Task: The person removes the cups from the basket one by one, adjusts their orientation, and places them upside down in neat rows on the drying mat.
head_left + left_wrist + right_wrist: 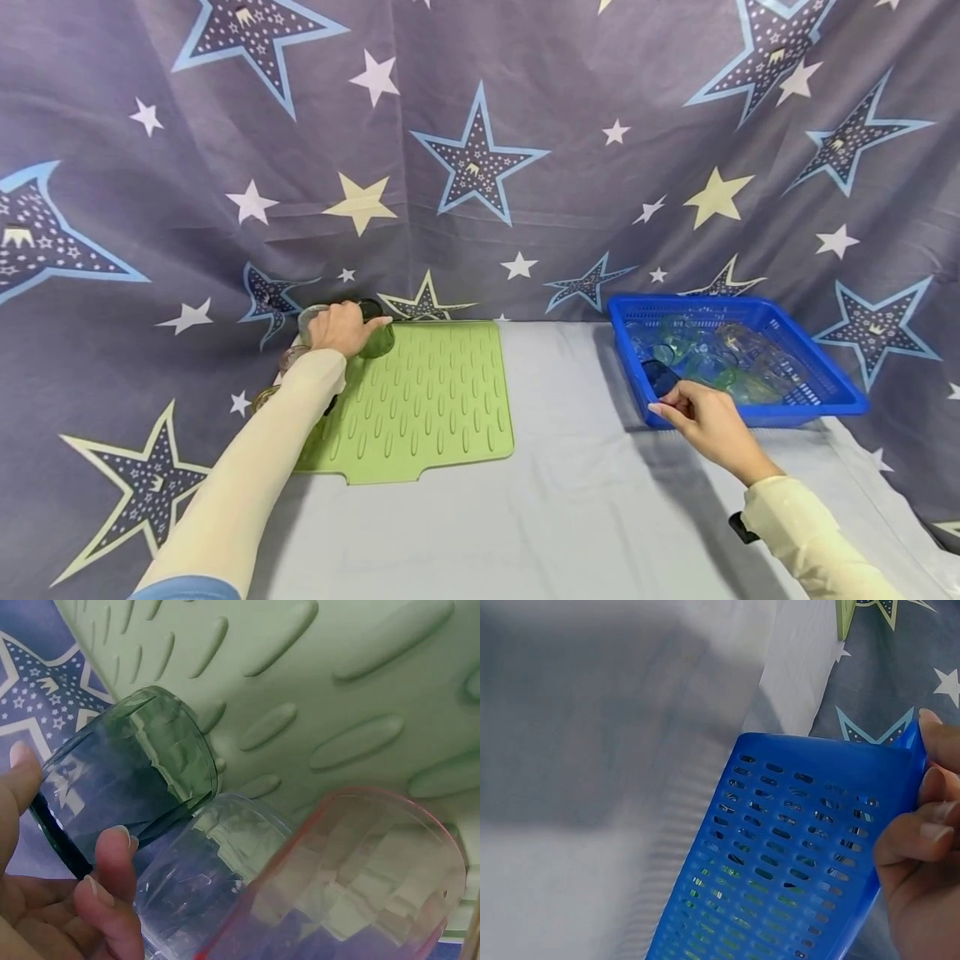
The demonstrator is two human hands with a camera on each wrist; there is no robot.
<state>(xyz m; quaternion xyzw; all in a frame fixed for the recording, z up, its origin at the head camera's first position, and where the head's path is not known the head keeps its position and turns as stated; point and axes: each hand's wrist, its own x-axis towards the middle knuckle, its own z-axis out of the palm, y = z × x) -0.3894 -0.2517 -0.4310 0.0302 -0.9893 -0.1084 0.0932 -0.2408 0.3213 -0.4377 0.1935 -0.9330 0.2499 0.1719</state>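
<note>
At the far left corner of the green ribbed mat (431, 392), my left hand (343, 329) holds a dark green glass (139, 769) by its thick base, thumb on one side and fingertips on the other. Close beside that glass are a clear glass (214, 862) and a pink-tinted glass (352, 877) with a faceted wall. My right hand (708, 421) grips the near left corner of the blue basket (802, 825), its fingers curled at the rim. Just inside that corner, right by the fingertips, lies a dark blue glass (658, 377).
Inside the basket lie several clear, green and yellowish glasses (712, 362). An amber-rimmed glass (264, 398) stands at the mat's left edge, partly behind my left forearm. A star-patterned curtain (480, 250) hangs right behind the white-covered table (555, 483).
</note>
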